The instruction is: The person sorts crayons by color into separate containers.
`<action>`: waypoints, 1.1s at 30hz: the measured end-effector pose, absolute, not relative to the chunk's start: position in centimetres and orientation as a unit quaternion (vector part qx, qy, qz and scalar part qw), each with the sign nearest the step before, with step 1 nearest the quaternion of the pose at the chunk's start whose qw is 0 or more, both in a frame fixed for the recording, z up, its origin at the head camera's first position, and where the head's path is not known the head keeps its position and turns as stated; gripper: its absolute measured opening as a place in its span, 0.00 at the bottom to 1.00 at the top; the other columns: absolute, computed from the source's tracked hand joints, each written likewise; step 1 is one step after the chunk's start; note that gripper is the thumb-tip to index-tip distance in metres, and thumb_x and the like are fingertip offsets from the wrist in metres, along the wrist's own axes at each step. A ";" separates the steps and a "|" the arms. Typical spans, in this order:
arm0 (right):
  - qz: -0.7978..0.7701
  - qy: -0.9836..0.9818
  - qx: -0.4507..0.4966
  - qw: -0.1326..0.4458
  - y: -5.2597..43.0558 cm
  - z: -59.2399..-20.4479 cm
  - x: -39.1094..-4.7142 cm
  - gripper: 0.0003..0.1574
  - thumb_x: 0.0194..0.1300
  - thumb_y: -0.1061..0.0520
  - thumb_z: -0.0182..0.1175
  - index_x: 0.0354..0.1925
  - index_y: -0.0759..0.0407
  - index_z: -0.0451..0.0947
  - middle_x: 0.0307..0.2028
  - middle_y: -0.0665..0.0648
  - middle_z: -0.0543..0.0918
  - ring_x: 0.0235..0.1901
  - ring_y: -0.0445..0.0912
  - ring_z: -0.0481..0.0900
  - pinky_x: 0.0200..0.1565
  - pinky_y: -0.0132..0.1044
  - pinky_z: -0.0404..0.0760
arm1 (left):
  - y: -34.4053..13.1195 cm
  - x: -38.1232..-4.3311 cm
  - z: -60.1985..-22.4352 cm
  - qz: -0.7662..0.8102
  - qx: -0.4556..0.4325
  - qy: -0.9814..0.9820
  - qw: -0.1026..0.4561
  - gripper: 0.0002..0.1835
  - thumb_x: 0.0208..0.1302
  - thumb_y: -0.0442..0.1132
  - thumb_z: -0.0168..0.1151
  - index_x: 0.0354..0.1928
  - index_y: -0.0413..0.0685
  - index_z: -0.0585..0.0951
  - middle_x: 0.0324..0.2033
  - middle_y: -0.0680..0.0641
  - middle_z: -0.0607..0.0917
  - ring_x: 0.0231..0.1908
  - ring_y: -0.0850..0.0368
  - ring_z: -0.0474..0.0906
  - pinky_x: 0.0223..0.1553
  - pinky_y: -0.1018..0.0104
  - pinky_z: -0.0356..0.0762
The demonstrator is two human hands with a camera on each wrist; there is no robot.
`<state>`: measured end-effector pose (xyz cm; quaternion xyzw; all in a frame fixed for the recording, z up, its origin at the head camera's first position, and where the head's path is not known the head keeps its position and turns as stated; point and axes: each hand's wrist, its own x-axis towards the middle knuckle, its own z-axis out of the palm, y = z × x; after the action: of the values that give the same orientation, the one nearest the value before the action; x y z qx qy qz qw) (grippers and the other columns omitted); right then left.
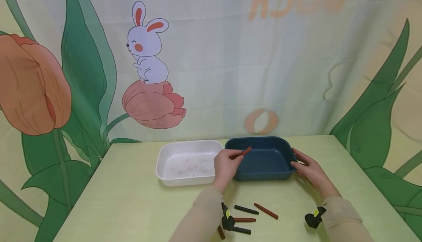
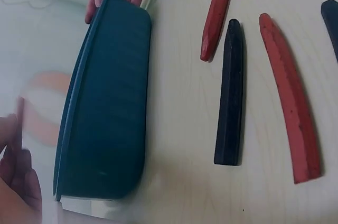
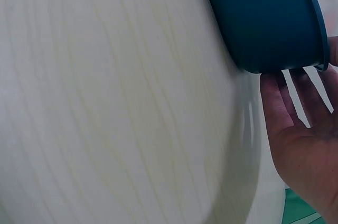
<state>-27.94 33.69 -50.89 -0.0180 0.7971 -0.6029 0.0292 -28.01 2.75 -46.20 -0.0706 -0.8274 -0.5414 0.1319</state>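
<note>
My left hand (image 1: pixel 227 167) pinches a reddish-brown crayon (image 1: pixel 246 150) between thumb and fingers, over the left part of a dark blue tray (image 1: pixel 263 176). In the left wrist view that crayon (image 2: pixel 20 123) is blurred at the left edge. At the tray's right end my right hand (image 1: pixel 311 172) grips the rim and end wall. The right wrist view has its fingers (image 3: pixel 275 100) against the outside of the tray, the thumb at the rim. Nearer to me, on the table, lie a red crayon (image 1: pixel 266 211), a black crayon (image 1: pixel 246 209) and several others.
Touching or nearly touching the blue tray's left side stands a white tray (image 1: pixel 189 182) with faint reddish marks on its floor. Behind both hangs a printed curtain (image 1: pixel 211 69) at the far edge of the pale table (image 1: pixel 132 198). Left forearm and wrist camera hide part of the crayons.
</note>
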 end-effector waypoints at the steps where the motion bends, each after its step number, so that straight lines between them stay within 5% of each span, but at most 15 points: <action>1: -0.603 0.797 -0.018 0.029 33.7 -50.9 -27.9 0.42 0.75 0.57 0.55 0.77 0.62 0.48 0.73 0.74 0.53 0.67 0.63 0.60 0.47 0.24 0.77 | 2.8 -28.1 -46.3 -0.537 -0.072 -0.830 0.136 0.12 0.57 0.36 0.74 0.44 0.46 0.89 0.37 0.50 0.86 0.41 0.52 0.82 0.41 0.65 0.81; 6: -0.603 0.797 -0.020 0.030 33.7 -51.0 -28.0 0.42 0.75 0.57 0.55 0.77 0.62 0.48 0.73 0.74 0.53 0.67 0.63 0.59 0.47 0.24 0.77 | 3.0 -28.3 -46.8 -0.518 -0.076 -0.839 0.149 0.17 0.57 0.39 0.74 0.49 0.45 0.87 0.43 0.47 0.86 0.47 0.51 0.81 0.51 0.61 0.78; 18: -0.604 0.796 -0.019 0.034 33.7 -51.0 -27.9 0.42 0.75 0.57 0.54 0.77 0.62 0.47 0.73 0.74 0.51 0.67 0.62 0.59 0.47 0.23 0.76 | 2.9 -27.4 -47.4 -0.546 -0.087 -0.820 0.147 0.14 0.58 0.37 0.74 0.47 0.45 0.88 0.39 0.48 0.87 0.43 0.52 0.82 0.48 0.59 0.79; 26: -0.614 0.788 -0.018 0.039 33.9 -51.2 -28.1 0.43 0.74 0.56 0.56 0.77 0.61 0.48 0.74 0.74 0.49 0.50 0.28 0.70 0.47 0.26 0.78 | 3.1 -26.5 -47.4 -0.590 -0.087 -0.795 0.113 0.15 0.60 0.38 0.72 0.50 0.47 0.87 0.38 0.52 0.87 0.43 0.56 0.81 0.48 0.62 0.78; 33: -0.626 0.779 -0.019 0.034 33.9 -51.2 -28.1 0.43 0.74 0.58 0.56 0.77 0.62 0.47 0.73 0.75 0.51 0.45 0.24 0.70 0.45 0.25 0.79 | 2.9 -25.8 -47.5 -0.603 -0.121 -0.779 0.123 0.16 0.59 0.38 0.73 0.50 0.45 0.87 0.37 0.52 0.88 0.42 0.57 0.82 0.41 0.70 0.79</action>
<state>-28.08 33.87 -51.21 -0.0190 0.7791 -0.6257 0.0338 -25.76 2.91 -47.55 -0.1206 -0.7792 -0.6025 0.1232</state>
